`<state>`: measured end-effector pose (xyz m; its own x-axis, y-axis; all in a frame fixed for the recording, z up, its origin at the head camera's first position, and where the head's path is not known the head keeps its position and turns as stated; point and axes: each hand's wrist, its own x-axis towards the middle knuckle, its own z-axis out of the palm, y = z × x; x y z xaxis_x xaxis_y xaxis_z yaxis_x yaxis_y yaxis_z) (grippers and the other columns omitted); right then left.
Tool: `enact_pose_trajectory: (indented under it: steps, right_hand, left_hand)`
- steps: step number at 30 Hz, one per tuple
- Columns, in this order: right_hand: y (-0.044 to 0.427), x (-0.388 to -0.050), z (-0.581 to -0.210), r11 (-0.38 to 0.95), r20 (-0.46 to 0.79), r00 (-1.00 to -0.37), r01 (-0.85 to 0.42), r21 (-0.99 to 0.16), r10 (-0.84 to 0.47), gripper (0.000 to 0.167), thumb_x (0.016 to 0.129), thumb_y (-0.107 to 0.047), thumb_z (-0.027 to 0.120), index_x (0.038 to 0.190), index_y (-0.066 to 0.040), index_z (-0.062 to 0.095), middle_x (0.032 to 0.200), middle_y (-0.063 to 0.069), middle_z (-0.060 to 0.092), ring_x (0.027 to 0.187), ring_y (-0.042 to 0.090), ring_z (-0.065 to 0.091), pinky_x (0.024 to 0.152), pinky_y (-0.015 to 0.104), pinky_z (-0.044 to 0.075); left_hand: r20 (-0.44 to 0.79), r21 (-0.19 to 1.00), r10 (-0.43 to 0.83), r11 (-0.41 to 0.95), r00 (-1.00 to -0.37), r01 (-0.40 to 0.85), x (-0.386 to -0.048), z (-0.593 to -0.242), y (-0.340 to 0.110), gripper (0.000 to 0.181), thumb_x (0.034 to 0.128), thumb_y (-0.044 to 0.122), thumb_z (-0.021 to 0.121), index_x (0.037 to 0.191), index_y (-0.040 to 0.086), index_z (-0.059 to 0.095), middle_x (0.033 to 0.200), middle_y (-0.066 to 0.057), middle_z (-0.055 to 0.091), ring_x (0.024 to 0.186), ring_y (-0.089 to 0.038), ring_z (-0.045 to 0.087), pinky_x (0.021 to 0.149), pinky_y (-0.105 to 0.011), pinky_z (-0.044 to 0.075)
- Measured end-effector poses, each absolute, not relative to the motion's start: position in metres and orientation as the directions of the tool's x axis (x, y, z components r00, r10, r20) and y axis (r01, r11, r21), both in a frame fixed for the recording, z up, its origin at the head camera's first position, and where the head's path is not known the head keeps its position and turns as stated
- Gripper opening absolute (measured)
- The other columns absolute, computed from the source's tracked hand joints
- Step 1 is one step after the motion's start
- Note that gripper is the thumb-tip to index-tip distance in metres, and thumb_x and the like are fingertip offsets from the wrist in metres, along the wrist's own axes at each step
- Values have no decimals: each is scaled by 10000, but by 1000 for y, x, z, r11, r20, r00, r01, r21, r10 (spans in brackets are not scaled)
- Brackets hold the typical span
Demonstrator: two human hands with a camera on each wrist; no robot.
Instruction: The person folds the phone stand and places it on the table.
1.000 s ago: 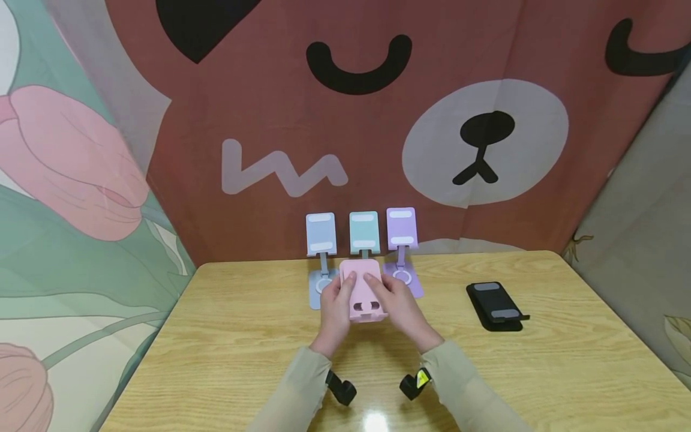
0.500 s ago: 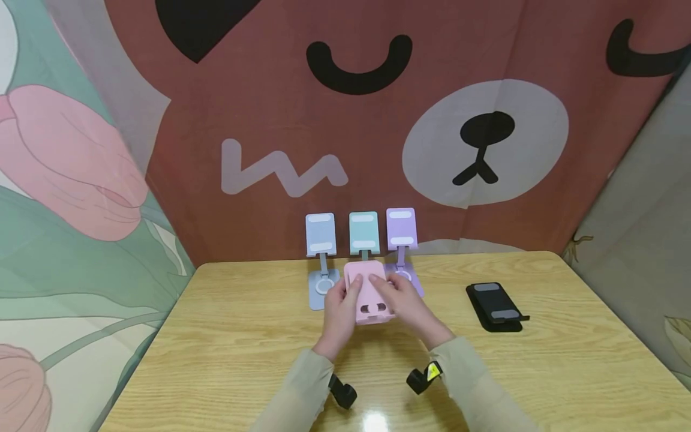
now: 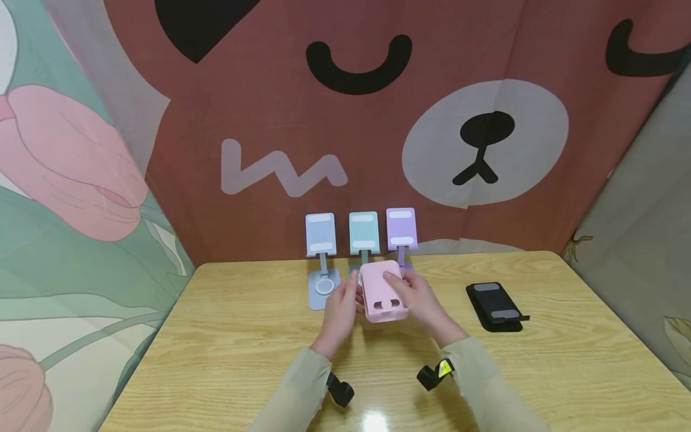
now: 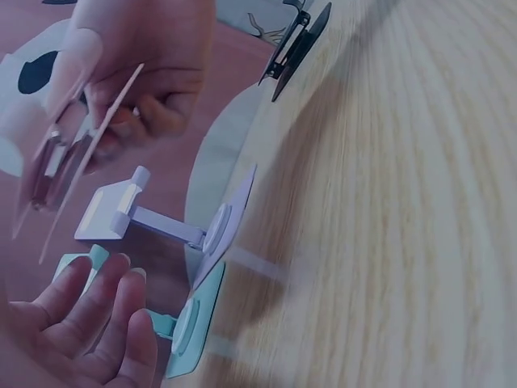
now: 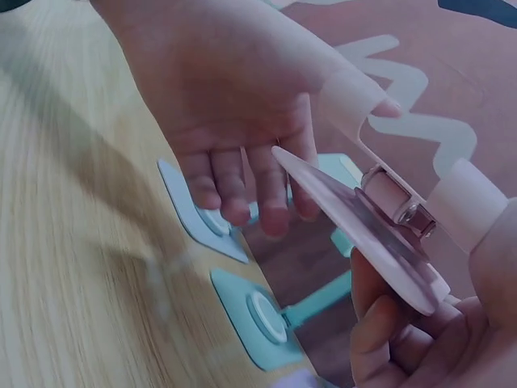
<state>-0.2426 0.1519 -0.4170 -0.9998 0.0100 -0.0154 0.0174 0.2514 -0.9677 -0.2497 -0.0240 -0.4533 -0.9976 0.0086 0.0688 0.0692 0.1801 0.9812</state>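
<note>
The head view looks forward and down across the wood-grain table, while the closer, tilted wrist views face inward from opposite sides, sharing the pink phone stand and teal phone stand

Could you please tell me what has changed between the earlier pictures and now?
The folded pink stand has moved rightward, gripped by the right hand. The left hand has let go of it, its fingers open beside it. The blue stand, teal stand, purple stand and black stand stayed put.
</note>
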Motion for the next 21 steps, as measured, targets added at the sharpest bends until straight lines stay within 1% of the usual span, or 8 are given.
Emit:
enact_pose_trajectory:
  steps: [2, 4, 10, 16, 19, 21]
  right_hand:
    - [157, -243, -417, 264, -27, -999, 32, -964, 19, 517, 1030, -440, 592, 1186, 52, 604, 901, 124, 661, 754, 181, 633, 661, 297, 524]
    - [162, -244, -418, 279, -39, -999, 45, -959, 26, 540, 1029, -456, 586, 1199, 57, 597, 921, 132, 661, 769, 188, 634, 674, 297, 524]
    - [178, -246, -419, 339, -58, -997, 74, -938, 59, 636, 1026, -510, 561, 1280, 72, 576, 995, 150, 654, 843, 200, 618, 721, 291, 511]
    - [195, -245, -420, 373, -52, -995, 80, -924, 86, 624, 1022, -507, 571, 1231, 80, 592, 986, 145, 647, 853, 194, 594, 717, 284, 503]
    - [204, -245, -422, 399, -56, -994, 87, -913, 90, 640, 1018, -515, 574, 1253, 81, 580, 1001, 149, 638, 876, 206, 585, 726, 288, 497]
    - [210, -245, -423, 425, -70, -993, 102, -899, 91, 670, 1014, -538, 565, 1278, 78, 565, 1039, 161, 631, 913, 225, 577, 749, 299, 491]
  left_hand:
    - [53, 983, 6, 177, -999, 53, -250, -453, -24, 730, 1012, 702, 345, 977, 42, 657, 856, -97, 670, 803, -388, 662, 764, -520, 553]
    - [43, 982, 1, 182, -999, 42, -250, -452, -23, 741, 1009, 705, 345, 984, 37, 664, 848, -92, 687, 794, -377, 668, 766, -516, 552]
    - [42, 981, -4, 188, -999, 40, -250, -450, -24, 704, 1050, 621, 367, 1021, -15, 666, 816, -69, 693, 750, -287, 672, 782, -483, 545]
    - [62, 982, -4, 179, -998, 60, -250, -451, -26, 599, 1071, 549, 398, 980, 17, 658, 814, -72, 693, 773, -321, 679, 797, -493, 541]
    - [60, 985, -6, 164, -998, 58, -250, -452, -27, 588, 1068, 549, 410, 963, 26, 657, 813, -84, 696, 778, -347, 682, 807, -510, 541]
    - [56, 987, -5, 154, -998, 54, -251, -453, -27, 608, 1059, 572, 411, 959, 25, 655, 815, -92, 697, 765, -334, 682, 805, -516, 542]
